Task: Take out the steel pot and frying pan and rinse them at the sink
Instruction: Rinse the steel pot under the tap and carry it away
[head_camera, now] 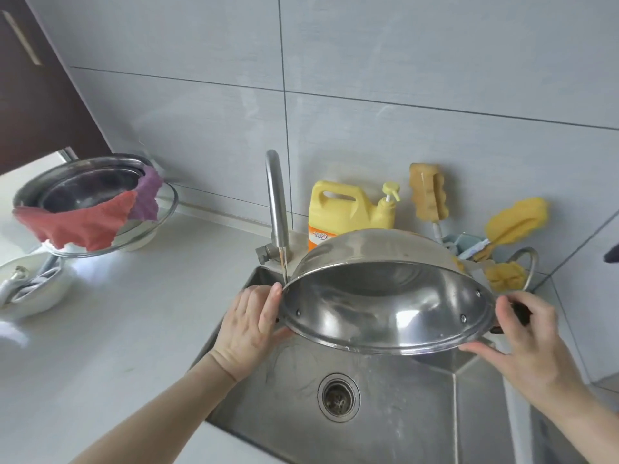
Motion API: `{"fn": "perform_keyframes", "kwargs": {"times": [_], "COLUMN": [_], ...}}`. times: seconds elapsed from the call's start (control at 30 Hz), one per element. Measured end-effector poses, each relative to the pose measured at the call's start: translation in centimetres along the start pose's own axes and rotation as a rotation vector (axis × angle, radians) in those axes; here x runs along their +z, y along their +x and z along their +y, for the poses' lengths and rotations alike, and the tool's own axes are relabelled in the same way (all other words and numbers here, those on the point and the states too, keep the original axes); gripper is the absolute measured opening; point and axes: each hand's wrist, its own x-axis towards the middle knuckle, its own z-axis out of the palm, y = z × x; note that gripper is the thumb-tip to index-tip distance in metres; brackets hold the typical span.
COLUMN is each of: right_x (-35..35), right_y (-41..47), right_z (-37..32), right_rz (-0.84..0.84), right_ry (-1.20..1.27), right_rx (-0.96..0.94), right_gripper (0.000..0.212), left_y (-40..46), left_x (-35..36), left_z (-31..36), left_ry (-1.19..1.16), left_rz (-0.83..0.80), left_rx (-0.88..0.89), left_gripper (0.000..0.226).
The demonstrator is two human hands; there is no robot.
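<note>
White counter [110, 329] carries stacked steel bowls [90, 192] (cloth-draped), a white dish [37, 296], yellow detergent jug [348, 209]

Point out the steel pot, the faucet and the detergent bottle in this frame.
steel pot [385, 306]: head view, on its shiny inner wall.
faucet [276, 202]: head view, on the upright spout.
detergent bottle [338, 209]: head view, on the yellow body.

The tilted steel pot [385, 296] blocks the sink [385, 430] rear; faucet [276, 202] crowds its left; the drain [338, 396] area looks open.
</note>
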Motion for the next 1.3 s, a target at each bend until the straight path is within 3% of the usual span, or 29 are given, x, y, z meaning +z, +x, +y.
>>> {"fn": "perform_keyframes", "kwargs": {"times": [0.1,0.17,0.23,0.37,0.53,0.63,0.7,0.83,0.9,1.03,1.13,1.2,1.3], "right_x": [0.7,1.5,2.8,6.1,9.0,10.5,11.9,13.6,14.2,14.9,14.3,13.1,10.2], "right_y": [-0.5,-0.3,0.1,0.7,2.4,2.9,1.9,0.0,-0.5,-0.9,0.3,2.0,5.4], "right_z": [0.0,0.4,1.0,1.7,0.4,-0.8,-1.8,-5.2,-7.2,-9.5,-8.8,-7.5,-5.5], "right_rz": [-0.221,-0.442,-0.649,-0.925,-1.154,-1.292,-1.335,-1.249,-1.133,-0.825,-0.658,-0.637,-0.752], "right_ry": [0.003,0.067,0.154,0.326,0.460,0.571,0.651,0.800,0.820,0.794,0.688,0.605,0.458], "right_rx": [0.152,0.235,0.317,0.449,0.408,0.442,0.493,0.560,0.593,0.637,0.516,0.440,0.355], "right_gripper": [0.144,0.156,0.151,0.143,0.136,0.138,0.129,0.115,0.123,0.142,0.146,0.145,0.141], "left_y": [-0.5,-1.1,-1.3,-0.5,-1.3,0.7,2.6,5.5,6.0,4.9,2.6,1.2,-0.7], "left_x": [0.2,0.4,0.3,0.3,0.4,-1.8,-3.5,-6.9,-8.5,-9.7,-9.0,-8.1,-5.9], "left_z": [0.0,-0.4,-0.9,-2.0,-7.6,-9.9,-11.2,-12.7,-12.9,-12.8,-12.4,-11.8,-11.3], "left_ry": [-0.064,-0.148,-0.244,-0.432,-0.705,-0.760,-0.643,-0.486,-0.494,-0.226,-0.049,-0.071,-0.166], "left_rz": [-0.139,-0.358,-0.656,-1.113,-1.366,-1.567,-1.634,-1.586,-1.518,-1.297,-1.074,-0.988,-0.998], "left_rx": [-0.069,-0.167,-0.261,-0.453,-0.597,-0.609,-0.544,-0.547,-0.512,-0.380,-0.305,-0.332,-0.478], "left_gripper": [0.102,0.120,0.142,0.150,0.151,0.129,0.112,0.109,0.105,0.140,0.151,0.153,0.155]}}
